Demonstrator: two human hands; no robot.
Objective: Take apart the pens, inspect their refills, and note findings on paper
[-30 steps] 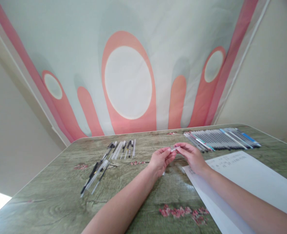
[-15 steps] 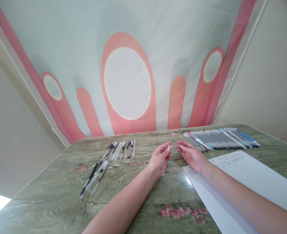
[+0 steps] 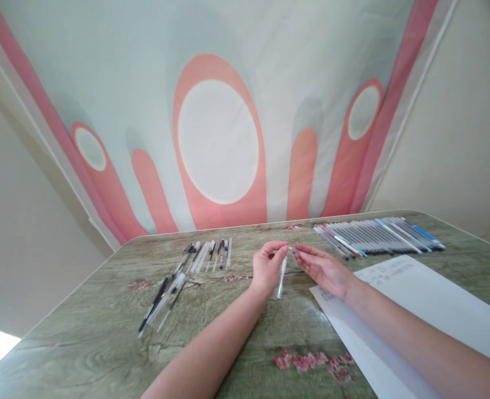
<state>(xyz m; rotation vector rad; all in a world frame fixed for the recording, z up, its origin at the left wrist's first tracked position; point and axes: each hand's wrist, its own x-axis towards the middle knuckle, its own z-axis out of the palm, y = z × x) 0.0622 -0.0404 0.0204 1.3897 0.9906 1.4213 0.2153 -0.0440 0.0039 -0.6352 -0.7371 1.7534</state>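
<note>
Both hands are raised over the middle of the desk (image 3: 82,310), their fingertips almost meeting. The left hand (image 3: 268,271) has its thumb and forefinger pinched on one side of a small pale piece (image 3: 291,249). The right hand (image 3: 326,272) is pinched on the other side of it, with its other fingers loosely curled and the palm partly turned up. Whether this is one piece or two small parts end to end is too small to tell. Just below the left hand's fingertips a clear pen tube (image 3: 281,280) shows, slanting down toward the near side; its top end lies close to the fingers, and I cannot tell whether it touches them. Under the right wrist and forearm is a large white sheet of paper (image 3: 419,316), with rows of small dark marks along its far edge. Beyond it, at the far right of the desk, many pens (image 3: 365,237) lie side by side in a long row, mostly clear and grey with dark ends, a few of them blue, white or reddish. On the left side, clear tubes and dark pen parts (image 3: 203,256) lie in a loose row, and nearer the person a slanting pile of black and clear pen pieces (image 3: 162,302) overlaps. Pink blossoms (image 3: 305,361) are printed on the desktop. Behind the desk hangs a pale green cloth (image 3: 137,61) with coral shapes.
</note>
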